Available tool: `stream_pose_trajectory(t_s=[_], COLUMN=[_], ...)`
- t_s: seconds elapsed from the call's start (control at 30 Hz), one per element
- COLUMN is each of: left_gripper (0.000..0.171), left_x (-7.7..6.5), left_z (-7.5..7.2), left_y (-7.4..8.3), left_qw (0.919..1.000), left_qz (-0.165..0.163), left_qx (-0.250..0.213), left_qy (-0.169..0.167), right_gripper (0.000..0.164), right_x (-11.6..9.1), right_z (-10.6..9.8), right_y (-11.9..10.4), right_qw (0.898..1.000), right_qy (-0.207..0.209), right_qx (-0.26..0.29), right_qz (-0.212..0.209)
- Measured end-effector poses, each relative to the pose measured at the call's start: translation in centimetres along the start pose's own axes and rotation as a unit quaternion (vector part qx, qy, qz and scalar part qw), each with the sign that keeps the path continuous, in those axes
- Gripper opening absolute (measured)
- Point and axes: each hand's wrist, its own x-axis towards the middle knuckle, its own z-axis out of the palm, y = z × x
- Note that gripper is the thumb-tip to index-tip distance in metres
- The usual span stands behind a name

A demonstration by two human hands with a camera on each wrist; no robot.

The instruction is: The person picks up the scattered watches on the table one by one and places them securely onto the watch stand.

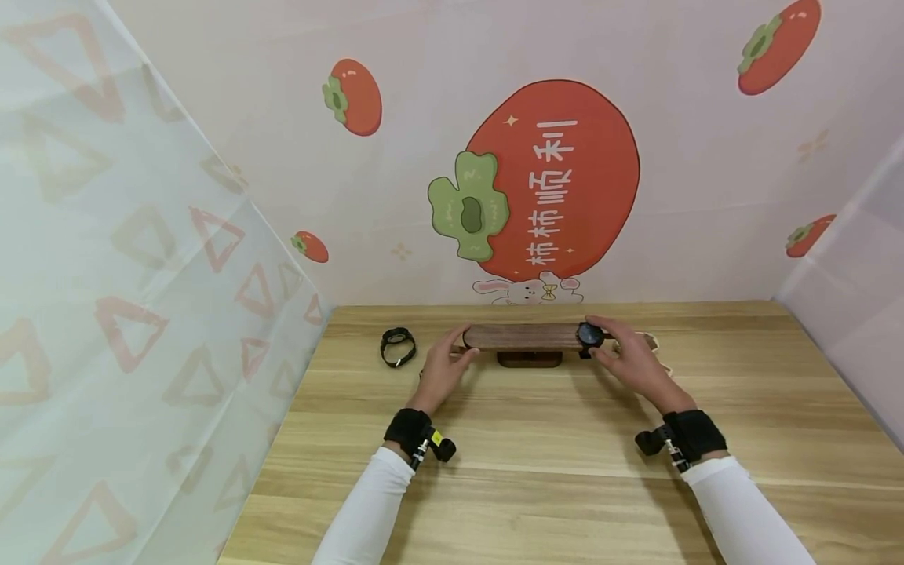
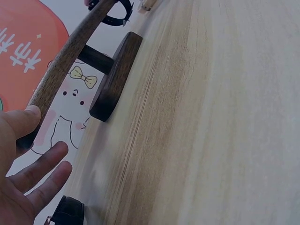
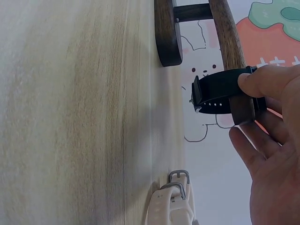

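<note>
A dark wooden watch stand (image 1: pixel 523 337) has a long horizontal bar on a short post and a rounded base (image 2: pixel 116 79). My left hand (image 1: pixel 441 373) grips the bar's left end, its thumb on the wood while two other fingers stick out free below. At the opposite end, a black watch (image 1: pixel 589 335) is looped around the bar with its dial facing up. My right hand (image 1: pixel 639 365) pinches this watch, the thumb on its black strap (image 3: pixel 218 86) and the other fingers on the far side. The strap hangs in a closed loop under the bar.
Another black watch (image 1: pixel 398 334) stands buckled on the wooden table (image 1: pixel 523 471), left of my left hand. Pale, cream-strapped watches (image 3: pixel 159 206) lie beside my right hand, partly hidden by it in the head view. A printed wall (image 1: pixel 692 196) rises behind the table's back edge.
</note>
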Motion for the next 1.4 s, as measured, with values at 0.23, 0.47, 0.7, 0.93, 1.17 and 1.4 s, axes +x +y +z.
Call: stream_pose_trajectory(t_s=[0.23, 0.47, 0.7, 0.93, 1.17, 1.4], left_gripper=[0.06, 0.06, 0.059, 0.059, 0.06, 0.06], left_x=[-0.1, -0.1, -0.1, -0.3, -0.4, -0.3], left_z=[-0.1, -0.1, 0.0, 0.1, 0.1, 0.0], left_y=[0.2, 0.1, -0.2, -0.1, 0.1, 0.2], left_qw=[0.9999, 1.0, 1.0, 1.0, 0.9999, 0.9998], left_qz=[-0.005, -0.004, -0.005, 0.003, -0.008, -0.017], left_qx=[-0.009, -0.006, -0.005, -0.008, -0.012, -0.006], left_qy=[0.0, 0.0, -0.004, 0.0, -0.002, -0.003], right_gripper=[0.062, 0.061, 0.06, 0.061, 0.062, 0.061], right_x=[0.2, 0.2, 0.2, 0.2, 0.4, 0.6], right_z=[0.2, 0.5, 0.7, 0.8, 1.0, 1.0], right_y=[0.4, 0.6, 0.4, 0.1, 0.0, 0.0], right_qw=[1.0, 1.0, 0.999, 0.999, 0.999, 0.999], right_qy=[0.004, 0.013, 0.033, 0.031, 0.019, 0.014], right_qx=[0.002, 0.002, -0.004, -0.008, 0.0, 0.006], right_qz=[-0.009, -0.018, -0.036, -0.033, -0.028, -0.029])
